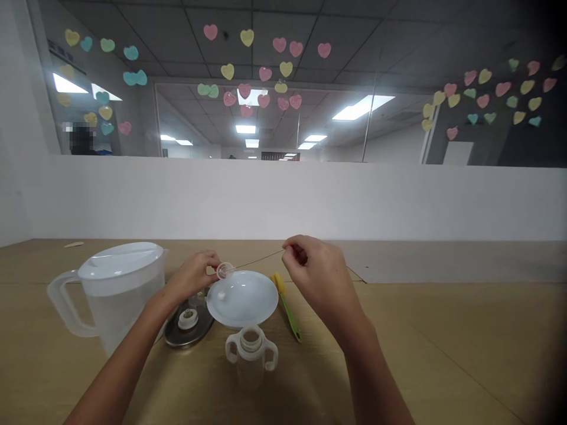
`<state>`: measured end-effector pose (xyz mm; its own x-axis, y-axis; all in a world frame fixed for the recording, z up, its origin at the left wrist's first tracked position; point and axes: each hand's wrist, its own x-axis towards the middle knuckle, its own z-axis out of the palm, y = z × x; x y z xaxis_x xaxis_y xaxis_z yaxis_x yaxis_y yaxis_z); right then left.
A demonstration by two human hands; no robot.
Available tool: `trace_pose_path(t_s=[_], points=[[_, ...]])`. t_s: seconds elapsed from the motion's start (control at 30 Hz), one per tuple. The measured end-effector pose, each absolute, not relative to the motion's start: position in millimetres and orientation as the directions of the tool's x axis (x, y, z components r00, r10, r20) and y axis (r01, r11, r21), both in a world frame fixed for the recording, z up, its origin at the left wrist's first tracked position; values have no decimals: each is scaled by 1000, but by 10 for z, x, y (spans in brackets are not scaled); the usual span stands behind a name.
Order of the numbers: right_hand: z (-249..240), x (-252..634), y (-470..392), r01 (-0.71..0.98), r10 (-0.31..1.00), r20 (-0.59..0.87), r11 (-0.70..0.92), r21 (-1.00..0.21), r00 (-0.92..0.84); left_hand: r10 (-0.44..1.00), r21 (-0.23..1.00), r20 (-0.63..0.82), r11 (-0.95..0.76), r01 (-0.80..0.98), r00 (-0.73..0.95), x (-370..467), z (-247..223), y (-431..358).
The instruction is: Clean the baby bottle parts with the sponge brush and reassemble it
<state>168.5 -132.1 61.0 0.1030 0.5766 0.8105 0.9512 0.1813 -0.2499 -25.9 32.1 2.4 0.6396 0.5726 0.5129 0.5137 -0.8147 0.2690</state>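
Observation:
My left hand (200,273) pinches a small clear round part (225,270), held over the left rim of a white bowl (254,289). Higher up and to the right, my right hand (316,265) is closed on the end of a thin wire-like rod (261,258). The rod slants down to the round part; whether its tip is inside cannot be made out. Just in front of the bowl stands a two-handled baby bottle (251,357), upright with no lid. A green-handled brush (290,316) with a yellow head lies to the bowl's right.
At left stands a clear water pitcher (119,295) with a white lid, partly behind my left forearm. A metal tray (188,337) holds a white collar ring (188,319) and a clear piece. Behind the brown table (443,336) rises a white wall (266,198) below a window.

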Motion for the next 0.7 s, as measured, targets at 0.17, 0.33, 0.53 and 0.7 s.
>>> trace_pose_path(t_s=[0.17, 0.33, 0.53, 0.7], points=[[588, 1649, -1283, 962, 593, 799, 147, -232, 102, 572, 259, 515, -814, 520, 639, -254, 10, 330], [574, 1620, -1281, 966, 607, 789, 138, -217, 91, 566, 240, 515, -816, 525, 644, -244, 3, 327], [578, 1522, -1324, 944, 677, 732, 189, -272, 75, 576, 205, 515, -802, 561, 635, -182, -21, 311], [576, 1488, -1347, 920, 740, 671, 227, -320, 50, 543, 225, 544, -829, 512, 639, -136, -38, 270]])
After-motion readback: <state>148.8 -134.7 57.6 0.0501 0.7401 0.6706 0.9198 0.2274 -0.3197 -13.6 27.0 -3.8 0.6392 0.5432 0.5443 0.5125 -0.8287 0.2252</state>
